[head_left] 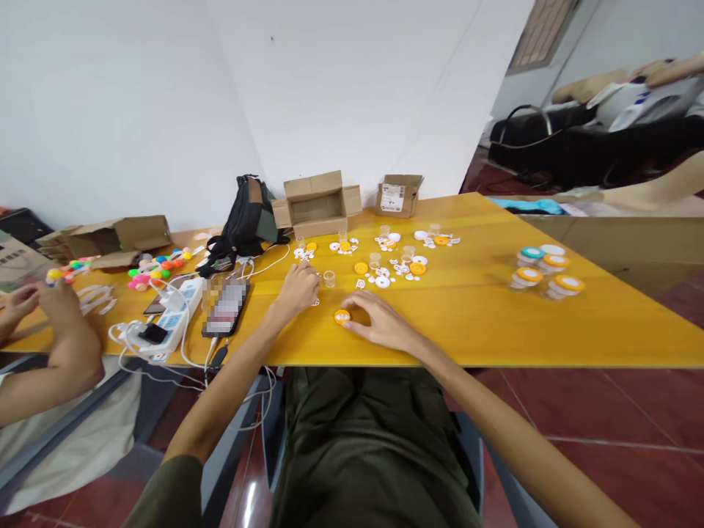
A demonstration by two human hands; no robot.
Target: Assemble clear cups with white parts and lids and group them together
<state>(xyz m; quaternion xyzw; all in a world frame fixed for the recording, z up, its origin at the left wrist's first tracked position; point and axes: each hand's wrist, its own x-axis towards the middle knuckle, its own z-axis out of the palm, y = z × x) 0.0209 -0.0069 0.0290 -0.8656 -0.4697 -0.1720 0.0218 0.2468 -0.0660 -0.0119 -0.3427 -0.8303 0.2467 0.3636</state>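
Right hand (379,323) pinches the orange cap (342,317) on the bench (495,323), left hand (298,288) curled beside it over small white pieces; fitting one in looks next.

Head view, downward over table (495,323)

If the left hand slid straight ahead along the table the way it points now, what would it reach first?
Probably the small clear cup just right of the left hand; if it passes left of that, the white and orange parts farther up the yellow table. Depth is hard to judge.
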